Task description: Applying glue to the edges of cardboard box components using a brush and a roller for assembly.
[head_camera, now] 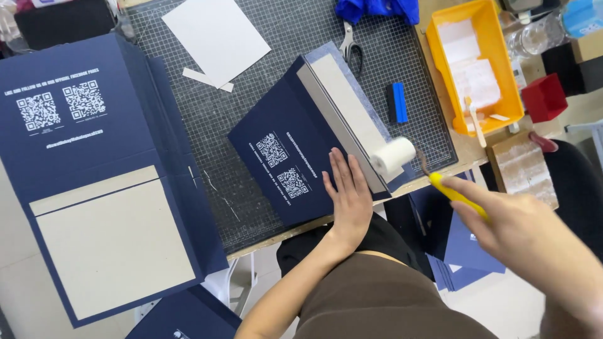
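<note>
While our left hand (350, 194) lies flat, fingers together and straight, on the navy box cover (290, 160), our right hand (512, 220) is closed around the yellow handle (457, 196) of a small white roller (394, 157). The roller head touches the grey board strip (347, 107) along the cover's raised edge, near its lower end. The cover sits tilted on the dark gridded cutting mat (276, 37), which lies on the counter (468, 157), the printed square codes facing up, just beside our left fingertips.

Around it we see:
- a stack of opened navy covers (94, 182) at the left, grey board panels showing, overlapping the mat's left edge
- a white sheet (217, 37) and a thin white offcut (201, 78) at the mat's top
- scissors (350, 47) near the cover's top end, blue cloth (377, 9) above them
- a small blue block (397, 102) on the mat, right of the cover
- a yellow tray (443, 50) at the right, with whitish contents and a brush (475, 119)
- a red box (544, 97) beyond the tray
- more navy sheets (468, 251) below the counter edge, under our right hand

Our hands are apart, the roller between them.
</note>
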